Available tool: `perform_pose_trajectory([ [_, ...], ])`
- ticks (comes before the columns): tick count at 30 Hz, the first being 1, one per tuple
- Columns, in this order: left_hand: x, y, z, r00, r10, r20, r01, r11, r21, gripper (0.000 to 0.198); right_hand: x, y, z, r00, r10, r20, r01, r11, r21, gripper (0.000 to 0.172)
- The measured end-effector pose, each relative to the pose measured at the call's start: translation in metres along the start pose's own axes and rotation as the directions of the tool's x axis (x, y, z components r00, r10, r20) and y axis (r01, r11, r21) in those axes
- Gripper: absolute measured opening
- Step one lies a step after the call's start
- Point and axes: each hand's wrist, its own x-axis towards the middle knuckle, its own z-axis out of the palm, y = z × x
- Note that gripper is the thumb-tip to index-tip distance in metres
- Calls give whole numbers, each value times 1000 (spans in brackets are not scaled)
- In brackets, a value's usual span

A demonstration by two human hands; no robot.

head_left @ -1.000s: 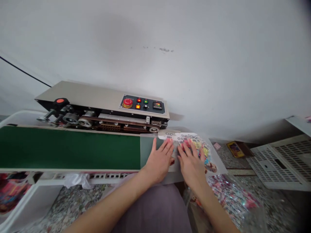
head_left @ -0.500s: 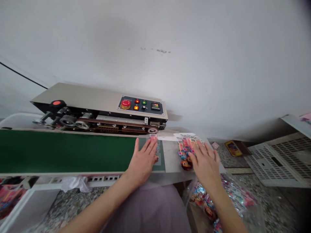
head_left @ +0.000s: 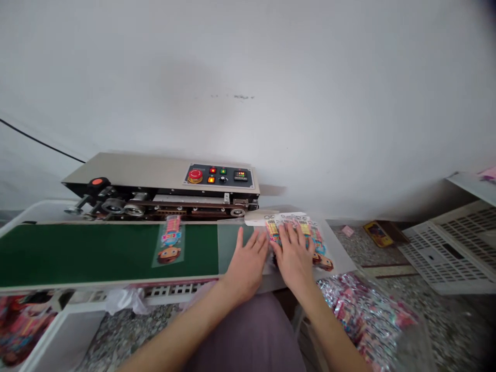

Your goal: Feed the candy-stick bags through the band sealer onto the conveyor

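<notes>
A small clear packet (head_left: 169,240) with a cartoon face and colourful print lies on the green conveyor belt (head_left: 96,250) of a band sealer (head_left: 155,178). My left hand (head_left: 246,266) lies flat, fingers stretched, over the clear sheet at the belt's right end, beside the packets. Under my right hand (head_left: 296,253) is a group of similar printed packets (head_left: 320,261) on the white surface (head_left: 337,253); its fingers lie spread across them. Part of the group is hidden by that hand.
Below on the right is a large clear bag (head_left: 372,315) full of shiny packets. A white plastic crate (head_left: 445,258) and a small open box (head_left: 382,233) stand farther right. At lower left is a white bin (head_left: 62,336); a wall rises behind the sealer.
The packet under my left hand now lies farther left on the belt, uncovered. My left hand has moved right toward the packet group, and the view has shifted slightly.
</notes>
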Motion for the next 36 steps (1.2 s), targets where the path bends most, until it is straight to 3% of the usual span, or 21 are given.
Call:
perform_pose_trajectory([
  [5,21,17,19,995,-4,-100,5,1000,11,53,-8,31,-2,999,-18,-52,16,1000,-24,48],
  [9,27,13,31,996,7,-92,-4,999,36,54,-18,38,3,1000,-12,-17,11,999,-38,45],
  [17,11,-16,11,999,-33,-32,32,999,-30,46,-13,30,-3,999,-40,16,41,999,-25,44],
  [21,24,-8,1,993,-118,8,119,992,-38,39,-10,29,-7,1000,-14,4,14,999,-42,42],
  [26,33,7,10,977,-215,-12,215,977,-6,46,-9,22,-4,998,-34,60,34,999,-12,41],
  [31,10,-18,21,983,-178,-42,178,984,4,48,-5,8,-1,986,-128,105,119,989,89,43],
  [36,-7,-50,16,992,-126,-15,126,992,6,49,12,-11,-4,977,-169,128,153,980,126,45],
])
